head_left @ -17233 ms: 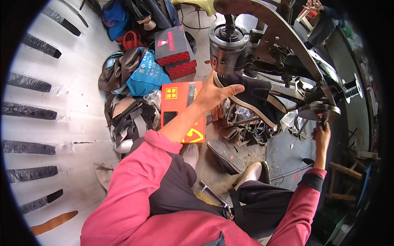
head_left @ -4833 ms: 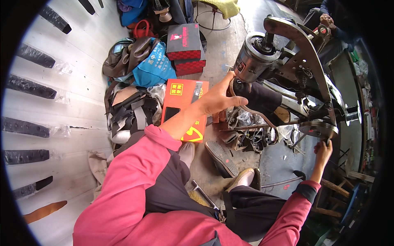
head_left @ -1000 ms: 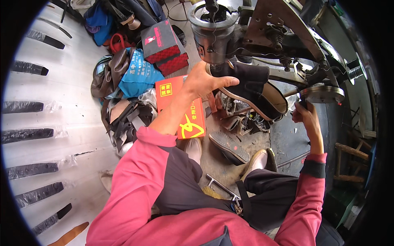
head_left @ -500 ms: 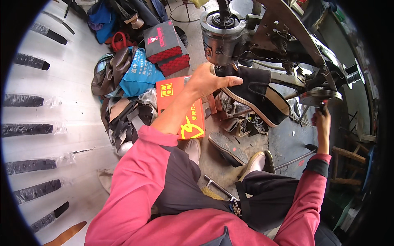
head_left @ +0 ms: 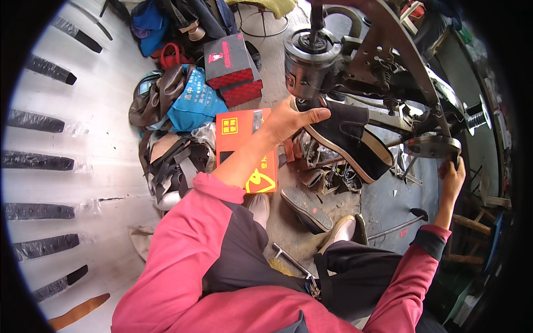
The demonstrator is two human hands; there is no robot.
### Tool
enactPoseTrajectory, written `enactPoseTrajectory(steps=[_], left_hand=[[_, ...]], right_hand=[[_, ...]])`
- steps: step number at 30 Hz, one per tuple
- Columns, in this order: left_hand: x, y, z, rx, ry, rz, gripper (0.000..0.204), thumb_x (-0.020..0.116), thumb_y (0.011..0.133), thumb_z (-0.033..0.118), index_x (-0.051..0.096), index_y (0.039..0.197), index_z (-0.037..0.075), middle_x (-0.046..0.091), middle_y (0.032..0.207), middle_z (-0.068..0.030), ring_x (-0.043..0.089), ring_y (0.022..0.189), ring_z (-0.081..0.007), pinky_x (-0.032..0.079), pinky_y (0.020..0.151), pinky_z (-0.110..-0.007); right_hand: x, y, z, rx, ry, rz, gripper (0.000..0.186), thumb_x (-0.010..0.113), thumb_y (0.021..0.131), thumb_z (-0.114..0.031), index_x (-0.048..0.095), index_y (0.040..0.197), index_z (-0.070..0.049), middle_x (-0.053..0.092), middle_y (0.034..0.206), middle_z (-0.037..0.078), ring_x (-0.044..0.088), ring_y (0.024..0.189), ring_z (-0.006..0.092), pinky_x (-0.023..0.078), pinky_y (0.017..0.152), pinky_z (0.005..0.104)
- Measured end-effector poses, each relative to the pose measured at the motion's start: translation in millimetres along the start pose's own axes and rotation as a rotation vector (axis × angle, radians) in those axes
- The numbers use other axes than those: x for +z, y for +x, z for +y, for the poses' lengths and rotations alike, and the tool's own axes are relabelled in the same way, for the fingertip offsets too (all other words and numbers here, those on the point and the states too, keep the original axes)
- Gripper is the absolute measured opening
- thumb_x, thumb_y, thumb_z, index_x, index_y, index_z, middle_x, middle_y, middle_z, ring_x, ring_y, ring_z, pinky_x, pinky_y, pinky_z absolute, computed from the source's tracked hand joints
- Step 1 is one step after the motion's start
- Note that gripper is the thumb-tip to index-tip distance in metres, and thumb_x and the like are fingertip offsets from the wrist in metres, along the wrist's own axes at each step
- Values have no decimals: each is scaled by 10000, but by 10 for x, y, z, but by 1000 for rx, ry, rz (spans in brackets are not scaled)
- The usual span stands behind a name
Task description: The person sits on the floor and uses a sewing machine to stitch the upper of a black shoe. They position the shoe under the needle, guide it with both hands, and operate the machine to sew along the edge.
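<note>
My left hand (head_left: 292, 119) is closed round the toe end of a black slip-on shoe (head_left: 355, 139) with a pale sole edge, its thumb lying along the side. That end of the shoe sits under the round metal head of a shoe-stitching machine (head_left: 311, 66), and the heel points down to the right. What the machine's tip touches inside the shoe is hidden. On the right, my right hand (head_left: 453, 176) is closed at the rim of the machine's handwheel (head_left: 433, 147), gripping a small dark handle that is mostly covered by the fingers.
An orange-red box (head_left: 239, 125), a black shoebox (head_left: 225, 58) and a blue bag (head_left: 194, 100) stand left of the machine. Another shoe (head_left: 305, 210) lies sole up on the floor near my feet. A hammer (head_left: 397, 222) lies at right. Wrapped dark strips (head_left: 39, 161) line the pale surface at left.
My right hand has moved to the right and slightly down with the wheel's handle. The left hand keeps its hold on the shoe; the whole view has shifted a little.
</note>
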State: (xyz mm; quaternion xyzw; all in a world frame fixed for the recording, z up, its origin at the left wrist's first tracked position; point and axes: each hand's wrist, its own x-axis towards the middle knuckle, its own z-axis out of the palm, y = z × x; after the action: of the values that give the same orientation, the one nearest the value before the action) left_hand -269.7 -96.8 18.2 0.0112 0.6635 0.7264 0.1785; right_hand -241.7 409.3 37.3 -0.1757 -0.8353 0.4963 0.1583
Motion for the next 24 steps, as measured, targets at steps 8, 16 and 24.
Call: enactPoseTrajectory(steps=[8,16,24], left_hand=[[53,60,-122,74,-78,70,620,895,790,416,653,1213,32,696,1154,-56,616,1083,-144,469,973,-308],[36,-24,57,-128,-96,38,629,849,820,500,686,1186,15,703,1109,-36,614,1017,-112,491,882,-291],[44,-153,61,20,45,196,850,866,794,537,543,1355,-14,685,1026,-12,614,956,-101,504,826,-265]], right_hand=[[733,-436,329,262,-171,-400,192,662,996,-211,596,1011,-31,634,725,45,593,543,119,448,480,275],[424,-451,-599,-136,11,-181,204,661,991,-245,651,988,-41,599,728,2,569,607,82,442,555,230],[-9,54,327,86,0,-51,49,532,983,-137,571,971,-111,554,680,0,506,500,97,368,440,251]])
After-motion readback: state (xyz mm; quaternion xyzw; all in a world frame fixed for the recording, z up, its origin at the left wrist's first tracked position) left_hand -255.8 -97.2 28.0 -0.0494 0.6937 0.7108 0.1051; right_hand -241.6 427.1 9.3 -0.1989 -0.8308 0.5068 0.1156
